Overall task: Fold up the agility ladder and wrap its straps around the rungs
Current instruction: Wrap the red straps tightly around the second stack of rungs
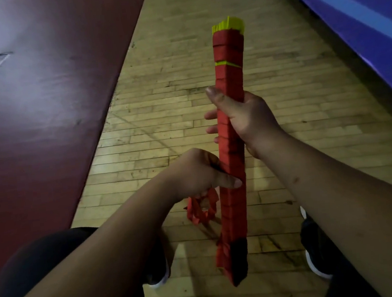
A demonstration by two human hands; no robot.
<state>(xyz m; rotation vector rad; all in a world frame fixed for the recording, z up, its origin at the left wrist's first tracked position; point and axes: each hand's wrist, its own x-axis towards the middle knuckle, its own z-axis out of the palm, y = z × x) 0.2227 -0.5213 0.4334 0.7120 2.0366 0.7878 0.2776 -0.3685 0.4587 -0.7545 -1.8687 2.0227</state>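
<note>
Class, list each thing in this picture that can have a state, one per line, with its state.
rung bundle: stacked, held up on end, mostly strap-wrapped; yellow ends bare on top.
left hand: grips the bundle low, thumb across it.
right hand: grips the bundle's middle.
loose strap: unwound, hanging in loops under the left hand.

Single view, head-mounted. The camera sits above the person's forearms and faces forward and steeply down at the wooden floor. Range is close. The left hand and right hand fill the centre of frame on the folded ladder. The forearms enter from 7 and 4 o'clock. The wide field reaches a left shoe near 7 o'clock, a right shoe near 5 o'clock, a maroon mat at 10 o'clock and a blue mat at 2 o'clock.
</note>
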